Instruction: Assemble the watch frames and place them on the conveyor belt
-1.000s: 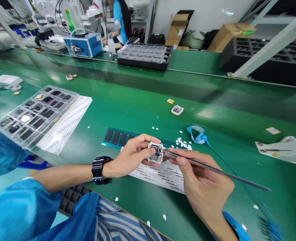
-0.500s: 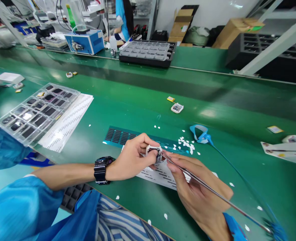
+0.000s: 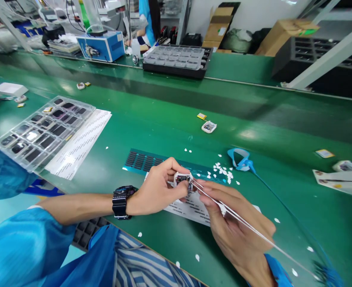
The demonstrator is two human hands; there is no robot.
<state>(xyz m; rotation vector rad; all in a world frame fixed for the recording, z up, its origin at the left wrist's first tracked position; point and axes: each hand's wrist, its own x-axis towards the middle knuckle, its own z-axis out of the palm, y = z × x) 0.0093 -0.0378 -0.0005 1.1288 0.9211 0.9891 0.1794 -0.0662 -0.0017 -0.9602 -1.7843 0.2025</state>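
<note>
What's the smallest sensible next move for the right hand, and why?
Probably a slight, careful nudge of the tweezers in the right hand, with the left hand bracing the white case: the tips appear to be at its right edge, near the left thumb, and parts inside are exposed.

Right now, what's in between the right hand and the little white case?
The front part of the tweezers, reaching in the head view from the right hand to the white case in the left hand.
</note>
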